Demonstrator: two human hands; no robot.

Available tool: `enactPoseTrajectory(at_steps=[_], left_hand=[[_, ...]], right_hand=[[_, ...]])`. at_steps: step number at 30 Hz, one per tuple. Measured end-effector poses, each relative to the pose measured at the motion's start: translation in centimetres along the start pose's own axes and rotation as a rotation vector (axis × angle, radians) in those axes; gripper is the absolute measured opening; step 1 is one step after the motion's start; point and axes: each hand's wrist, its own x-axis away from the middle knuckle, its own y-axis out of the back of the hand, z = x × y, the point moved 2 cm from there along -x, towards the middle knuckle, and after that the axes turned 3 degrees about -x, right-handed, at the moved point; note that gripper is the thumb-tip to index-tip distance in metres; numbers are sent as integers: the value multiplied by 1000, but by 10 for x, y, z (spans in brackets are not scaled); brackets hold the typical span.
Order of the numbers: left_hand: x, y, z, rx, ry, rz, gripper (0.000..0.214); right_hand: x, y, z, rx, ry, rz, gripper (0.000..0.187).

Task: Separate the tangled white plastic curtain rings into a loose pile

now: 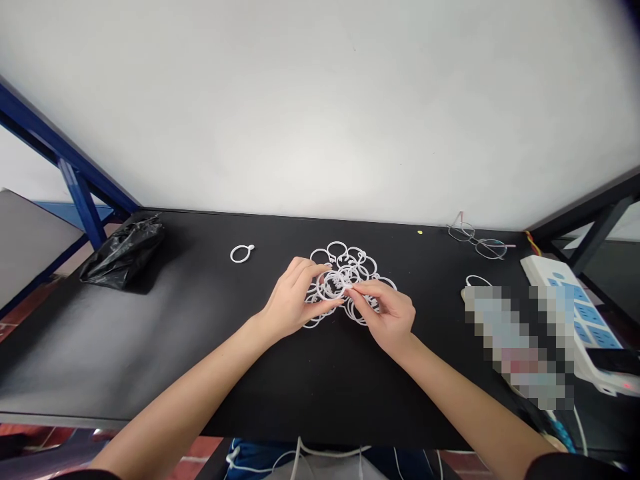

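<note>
Both hands meet over a pile of white plastic rings on the black table. My left hand curves its thumb and fingers around the left side of one white ring. My right hand pinches the right edge of that same ring, near its small clip end, between thumb and fingertips. The other rings, several with small knobs or clips, lie overlapping beneath and behind my fingers, and partly hidden by them. Apart from the pile, a single white ring lies to the left.
A black plastic bag rests at the table's left end. Eyeglasses lie at the back right. On the right are a power strip and a blurred-out object with cables. A white wall stands behind the table.
</note>
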Motion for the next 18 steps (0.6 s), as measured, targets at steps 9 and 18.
enactPoseTrajectory(at_steps=[9,18], left_hand=[[-3,1,-6,37,68,35,33],[-4,4,15,-121,56,145,25]], right_hand=[[-2,0,1,28,-4,25,16],[-4,0,0,11,-38,48,14]])
